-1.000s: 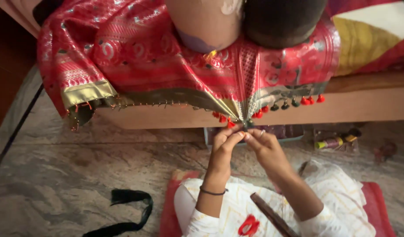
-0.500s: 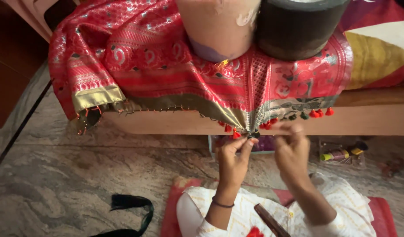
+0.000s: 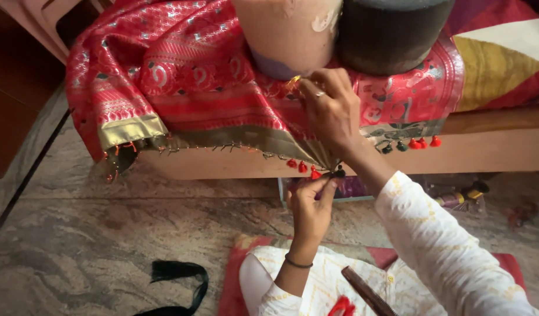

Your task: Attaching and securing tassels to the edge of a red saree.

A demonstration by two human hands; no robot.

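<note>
Red sari [image 3: 181, 76] hem pinched by left hand [image 3: 309, 205]; right hand [image 3: 331, 108] grips gold thread [image 3: 294, 81] above.

two hands [image 3: 331, 108], one red sari [image 3: 187, 76], two round weights [image 3: 287, 32], one black ribbon [image 3: 178, 278]

Cloth [image 3: 187, 76]: red, woven with silver-white motifs; dull gold border. Tassels [image 3: 420, 142] along its edge: red, a few dark green. Far vessels: one tan [image 3: 287, 32], one black [image 3: 392, 32]. Sleeve [image 3: 450, 246]: white, faint yellow print. Floor [image 3: 105, 234]: grey-brown veined stone. Black ribbon [image 3: 178, 275] near left. Cushion [image 3: 240, 275]: red.
</note>
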